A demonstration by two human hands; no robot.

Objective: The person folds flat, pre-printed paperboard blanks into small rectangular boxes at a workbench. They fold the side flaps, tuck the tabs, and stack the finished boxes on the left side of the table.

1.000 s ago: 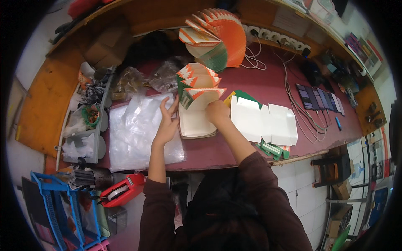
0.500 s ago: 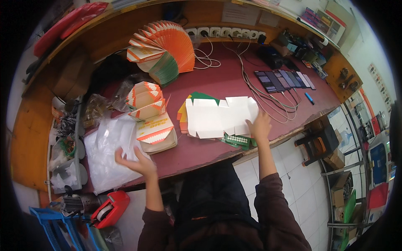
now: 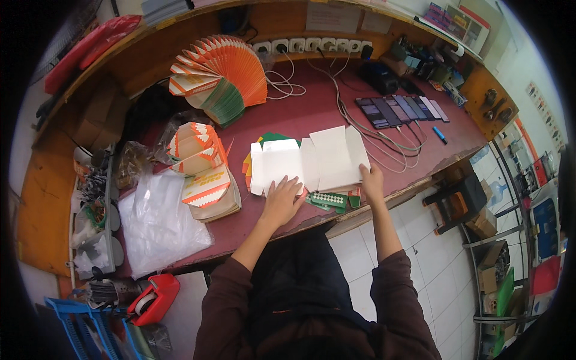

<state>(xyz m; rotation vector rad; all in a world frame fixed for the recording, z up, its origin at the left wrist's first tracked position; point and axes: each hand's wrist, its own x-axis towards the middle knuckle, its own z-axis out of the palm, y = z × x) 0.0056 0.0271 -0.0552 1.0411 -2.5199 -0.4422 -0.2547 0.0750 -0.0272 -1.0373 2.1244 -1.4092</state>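
Note:
A flat white carton blank (image 3: 277,161) lies in front of me on the dark red table, its right panel (image 3: 336,157) bent up along a crease. My left hand (image 3: 282,203) rests flat on the left panel's near edge, fingers stretched out. At the right edge of the raised panel, my right hand (image 3: 372,181) pinches the card. Beneath are more printed blanks; green patterned flaps (image 3: 330,199) stick out on the near side. To the left sits a stack of folded orange-and-white cartons (image 3: 213,187), with partly opened cartons (image 3: 195,144) on top.
Clear plastic bags (image 3: 159,225) cover the table's left side. Fanned orange and green cartons (image 3: 246,78) stand at the back. Several phones (image 3: 401,110) with cables lie back right, beside a blue marker (image 3: 440,135). A red tape dispenser (image 3: 155,300) sits lower left.
My left hand has come right from beside the carton stack onto the blank. My right hand has closed on the blank's right edge, and that panel has bent up.

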